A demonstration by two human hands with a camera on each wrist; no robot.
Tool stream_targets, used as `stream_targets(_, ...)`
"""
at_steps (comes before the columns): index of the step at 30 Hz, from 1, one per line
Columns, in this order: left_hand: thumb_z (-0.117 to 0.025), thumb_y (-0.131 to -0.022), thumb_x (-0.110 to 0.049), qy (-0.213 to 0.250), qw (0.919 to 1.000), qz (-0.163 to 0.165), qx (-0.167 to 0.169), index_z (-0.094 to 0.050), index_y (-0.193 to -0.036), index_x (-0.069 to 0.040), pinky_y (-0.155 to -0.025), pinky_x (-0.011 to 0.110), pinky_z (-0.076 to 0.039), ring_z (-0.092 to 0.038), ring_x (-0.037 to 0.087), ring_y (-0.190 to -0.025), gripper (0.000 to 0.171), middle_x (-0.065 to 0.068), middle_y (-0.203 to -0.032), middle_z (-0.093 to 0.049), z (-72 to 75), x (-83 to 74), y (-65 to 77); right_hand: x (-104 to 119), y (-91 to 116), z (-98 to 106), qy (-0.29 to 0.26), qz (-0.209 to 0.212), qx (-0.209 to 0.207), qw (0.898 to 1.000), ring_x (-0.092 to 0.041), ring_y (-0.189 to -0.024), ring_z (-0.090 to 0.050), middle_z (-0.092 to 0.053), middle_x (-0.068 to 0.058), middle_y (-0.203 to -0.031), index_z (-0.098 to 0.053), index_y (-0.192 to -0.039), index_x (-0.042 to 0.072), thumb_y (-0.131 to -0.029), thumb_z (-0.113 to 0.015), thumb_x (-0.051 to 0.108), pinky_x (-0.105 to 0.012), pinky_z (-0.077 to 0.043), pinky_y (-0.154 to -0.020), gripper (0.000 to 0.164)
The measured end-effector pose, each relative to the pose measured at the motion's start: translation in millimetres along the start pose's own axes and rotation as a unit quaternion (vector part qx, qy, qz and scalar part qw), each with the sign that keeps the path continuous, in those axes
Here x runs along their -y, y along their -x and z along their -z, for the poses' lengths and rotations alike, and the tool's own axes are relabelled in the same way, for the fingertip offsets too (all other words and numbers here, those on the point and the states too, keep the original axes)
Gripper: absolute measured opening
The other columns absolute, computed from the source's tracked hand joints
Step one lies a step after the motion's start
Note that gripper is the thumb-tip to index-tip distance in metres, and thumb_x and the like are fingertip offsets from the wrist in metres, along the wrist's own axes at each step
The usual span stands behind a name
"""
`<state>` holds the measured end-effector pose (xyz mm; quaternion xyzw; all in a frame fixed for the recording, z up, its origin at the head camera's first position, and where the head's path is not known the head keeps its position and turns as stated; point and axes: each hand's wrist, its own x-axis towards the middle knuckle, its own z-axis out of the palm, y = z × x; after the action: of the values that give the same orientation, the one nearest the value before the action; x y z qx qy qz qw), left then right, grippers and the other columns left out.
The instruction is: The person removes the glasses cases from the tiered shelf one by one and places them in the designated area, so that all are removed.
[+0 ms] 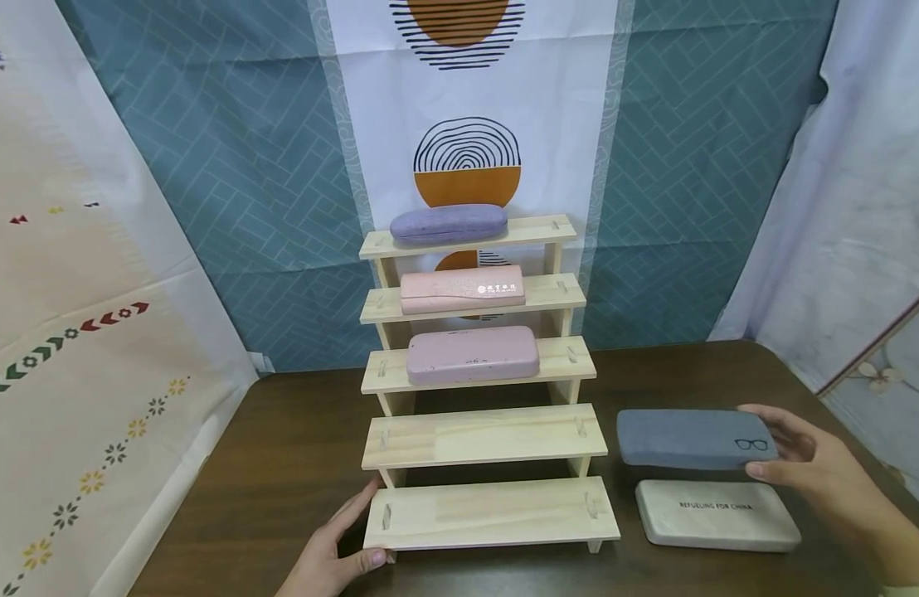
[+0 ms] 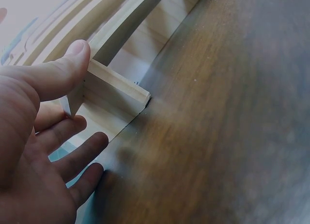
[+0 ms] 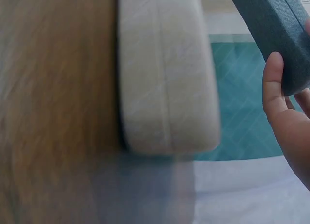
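The stepped wooden rack (image 1: 489, 510) is steadied at its front left corner by the left hand (image 1: 333, 543), thumb and index finger closed about the end of the lowest tier and the remaining fingers loosely bent. To the right of the rack, the right hand (image 1: 818, 456) grips the right end of the blue case (image 1: 679, 435) between thumb and fingers, parted only by the case's width; the off-white case (image 1: 717, 522) lies right of the rack's lowest tier. The rack's top three tiers carry, in descending order, the purple case (image 1: 448, 225), pink case (image 1: 444, 290) and lilac case (image 1: 473, 352).
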<state>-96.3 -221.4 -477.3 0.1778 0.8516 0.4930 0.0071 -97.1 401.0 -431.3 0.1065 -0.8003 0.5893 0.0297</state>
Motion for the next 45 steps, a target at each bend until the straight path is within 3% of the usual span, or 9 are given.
stream_targets(4, -0.084, -0.082, -0.022, -0.001, 1.0000, 0.004, 0.000, -0.045, -0.154, -0.012, -0.104, 0.020, -0.031, -0.035, -0.001, -0.136, 0.082, 0.008, -0.155, -0.044, 0.1, -0.1, -0.1, -6, -4, 5, 0.033, -0.002, 0.002, 0.999, 0.003, -0.122, -0.050, -0.045, 0.013, -0.145, -0.041, -0.153, 0.012, -0.095, -0.060, -0.009, -0.023, -0.051, -0.083, 0.064)
stream_targets(9, -0.084, -0.081, -0.022, -0.007, 1.0000, 0.003, -0.001, -0.046, -0.153, -0.012, -0.104, 0.019, -0.031, -0.035, -0.002, -0.135, 0.082, 0.009, -0.154, -0.045, -0.2, -0.9, 0.3, -12, -6, 10, 0.033, -0.024, 0.021, 0.999, -0.003, -0.109, -0.060, -0.063, 0.013, -0.125, -0.045, -0.150, 0.021, -0.095, -0.061, -0.007, -0.031, -0.055, -0.076, 0.063)
stream_targets(21, -0.084, -0.082, -0.020, -0.007, 1.0000, 0.000, -0.001, -0.045, -0.154, -0.012, -0.104, 0.020, -0.030, -0.034, -0.003, -0.135, 0.082, 0.010, -0.154, -0.044, -0.4, -1.3, 0.1, -30, -17, 22, 0.110, -0.054, 0.081, 0.989, 0.003, -0.110, -0.054, -0.050, 0.030, -0.129, -0.035, -0.155, 0.006, -0.096, -0.067, 0.006, -0.030, -0.052, -0.075, 0.067)
stream_targets(23, -0.083, -0.082, -0.020, -0.008, 1.0000, 0.005, 0.000, -0.045, -0.154, -0.013, -0.104, 0.021, -0.031, -0.034, -0.003, -0.135, 0.081, 0.010, -0.154, -0.044, -0.3, -2.1, 0.1, -33, -19, 24, 0.142, -0.051, 0.095, 0.984, -0.007, -0.113, -0.054, -0.046, 0.032, -0.130, -0.035, -0.154, 0.003, -0.096, -0.067, 0.008, -0.032, -0.051, -0.076, 0.066)
stream_targets(28, -0.083, -0.082, -0.022, -0.001, 0.9996, 0.027, 0.002, -0.045, -0.154, -0.014, -0.105, 0.023, -0.032, -0.035, -0.001, -0.136, 0.082, 0.007, -0.155, -0.044, 0.3, -5.1, -0.2, -36, -23, 24, 0.208, -0.039, 0.109, 0.971, -0.053, -0.121, -0.048, -0.040, 0.000, -0.148, -0.035, -0.152, -0.005, -0.099, -0.062, 0.013, -0.053, -0.050, -0.080, 0.062)
stream_targets(32, -0.084, -0.081, -0.024, -0.001, 0.9988, 0.048, 0.004, -0.045, -0.154, -0.015, -0.106, 0.025, -0.031, -0.036, 0.002, -0.137, 0.083, 0.004, -0.155, -0.043, 0.8, -7.2, -0.1, -35, -24, 18, 0.249, -0.026, 0.097, 0.963, -0.062, -0.118, -0.047, -0.042, -0.035, -0.144, -0.039, -0.147, -0.010, -0.101, -0.062, 0.014, -0.057, -0.050, -0.079, 0.056)
stream_targets(38, -0.085, -0.081, -0.027, -0.009, 0.9976, 0.069, 0.006, -0.045, -0.154, -0.017, -0.107, 0.030, -0.032, -0.036, 0.009, -0.139, 0.084, 0.002, -0.156, -0.043, 1.3, -9.1, -0.3, -34, -22, 14, 0.287, 0.001, 0.088, 0.954, -0.055, -0.114, -0.054, -0.050, -0.029, -0.140, -0.044, -0.143, -0.012, -0.100, -0.066, 0.014, -0.039, -0.053, -0.078, 0.055)
stream_targets(41, -0.085, -0.080, -0.028, -0.006, 0.9970, 0.077, 0.011, -0.044, -0.155, -0.018, -0.108, 0.031, -0.032, -0.035, 0.014, -0.140, 0.085, 0.002, -0.156, -0.042, 1.6, -9.5, -1.1, -38, -22, 15, 0.300, 0.034, 0.084, 0.950, -0.025, -0.122, -0.056, -0.053, -0.019, -0.140, -0.048, -0.142, -0.009, -0.097, -0.068, 0.011, -0.026, -0.050, -0.080, 0.054)
stream_targets(45, -0.085, -0.080, -0.029, 0.003, 0.9952, 0.096, 0.019, -0.044, -0.155, -0.021, -0.109, 0.035, -0.031, -0.033, 0.023, -0.143, 0.086, 0.002, -0.158, -0.040, 1.7, -10.8, -2.4, -44, -22, 17, 0.294, 0.083, 0.075, 0.949, 0.012, -0.119, -0.037, -0.048, 0.011, -0.142, -0.053, -0.143, 0.000, -0.094, -0.070, 0.005, -0.012, -0.041, -0.082, 0.053)
